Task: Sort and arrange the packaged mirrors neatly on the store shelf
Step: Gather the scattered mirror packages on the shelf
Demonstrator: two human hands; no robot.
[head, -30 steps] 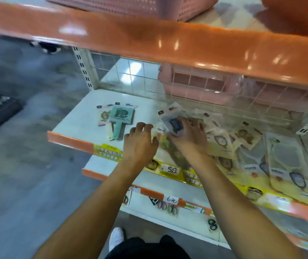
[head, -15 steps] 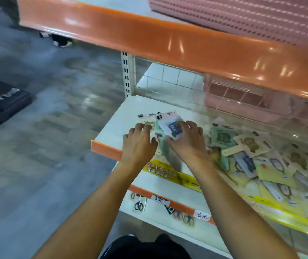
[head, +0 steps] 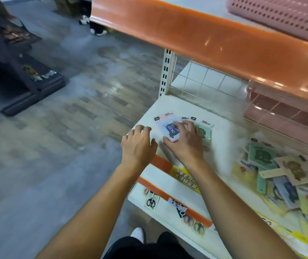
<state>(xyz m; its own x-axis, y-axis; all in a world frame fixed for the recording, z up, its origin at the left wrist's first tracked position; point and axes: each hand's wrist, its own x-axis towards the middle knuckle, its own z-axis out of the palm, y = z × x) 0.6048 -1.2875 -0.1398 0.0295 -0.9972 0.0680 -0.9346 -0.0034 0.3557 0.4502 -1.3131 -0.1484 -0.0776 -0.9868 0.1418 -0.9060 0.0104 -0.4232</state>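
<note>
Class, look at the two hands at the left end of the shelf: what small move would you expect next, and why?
Probably the right hand lays the pink packaged mirror flat at the shelf's left end and lets go. It grips that pack low over the shelf, beside a green pack already lying there, while the left hand rests at the corner and a loose pile waits to the right.

Bare white shelf [head: 222,131] lies open right of both hands; the orange upper shelf edge [head: 205,45] overhangs, scattered mirror packets [head: 280,174] crowd far right.
</note>
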